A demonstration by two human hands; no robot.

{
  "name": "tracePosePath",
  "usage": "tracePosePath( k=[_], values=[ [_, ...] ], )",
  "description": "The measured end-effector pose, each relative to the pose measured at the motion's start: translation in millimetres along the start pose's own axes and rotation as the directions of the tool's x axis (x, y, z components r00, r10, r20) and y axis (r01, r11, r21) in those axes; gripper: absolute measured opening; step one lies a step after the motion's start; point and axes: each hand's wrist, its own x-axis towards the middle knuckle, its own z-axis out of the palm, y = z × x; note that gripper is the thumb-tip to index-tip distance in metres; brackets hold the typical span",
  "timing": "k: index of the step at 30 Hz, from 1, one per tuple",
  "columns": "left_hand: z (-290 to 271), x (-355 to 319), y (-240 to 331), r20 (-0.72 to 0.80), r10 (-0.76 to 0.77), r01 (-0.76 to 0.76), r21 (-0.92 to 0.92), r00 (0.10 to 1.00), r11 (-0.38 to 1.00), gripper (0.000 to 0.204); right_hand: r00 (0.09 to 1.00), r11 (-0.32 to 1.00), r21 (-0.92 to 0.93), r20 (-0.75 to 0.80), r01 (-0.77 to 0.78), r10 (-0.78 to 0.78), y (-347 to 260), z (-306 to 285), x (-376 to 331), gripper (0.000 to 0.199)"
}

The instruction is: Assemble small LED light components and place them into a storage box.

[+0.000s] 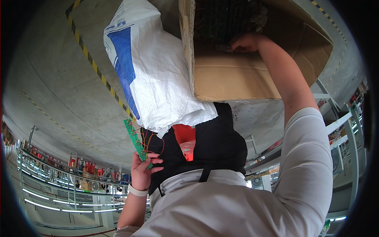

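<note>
A long green circuit board (pixel 136 138) with thin red and yellow wires is in my left hand (pixel 143 170), low beside my left thigh. Thumb and fingers close on the board's lower end. My right hand (pixel 245 42) is down inside an open cardboard box (pixel 237 79), its fingers bent together at a small greyish piece (pixel 223 48). Shadow hides what that piece is. Dark greenish items (pixel 221 19) fill the far part of the box, too dim to tell apart. Left of the box lies a white woven sack (pixel 158 75) with a blue panel, its near end by my knees.
Under my lap a red seat or stool (pixel 185 138) shows. Yellow-and-black tape (pixel 92 61) crosses the grey concrete floor (pixel 51 79). Metal railings (pixel 75 189) stand at the left, and a light metal frame (pixel 341 122) at the right, near my right elbow.
</note>
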Motion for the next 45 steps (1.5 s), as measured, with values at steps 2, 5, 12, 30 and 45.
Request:
tracePosePath(
  k=[2,5,12,30,45],
  values=[
    [-0.5,1.7,0.0,0.013,0.006,-0.006,-0.004,1.0,1.0,0.023,1.0,0.998,-0.053,0.02,-0.016,0.017,-5.2,-0.3,-23.0,0.025],
    [-3.2,1.1,-0.1,0.028,0.022,-0.022,-0.007,0.999,1.0,0.023,0.985,0.945,-0.287,0.016,-0.159,0.171,-15.7,2.4,-57.8,0.035],
    [-12.2,0.2,0.8,0.034,0.087,-0.087,-0.026,0.996,0.996,0.023,0.982,0.904,-0.383,-0.069,-0.187,0.175,-16.7,-17.6,-120.1,0.047],
    [-28.8,10.8,6.8,0.107,0.132,-0.12,-0.113,0.985,0.986,0.026,0.752,-0.065,0.752,-0.643,0.656,0.144,48.1,17.2,-154.7,0.021],
    [-19.2,8.6,10.6,0.017,0.106,-0.106,0.004,0.994,0.994,0.026,0.352,0.79,-0.237,-0.935,-0.566,-0.029,16.2,-55.5,-134.0,0.047]
  ],
)
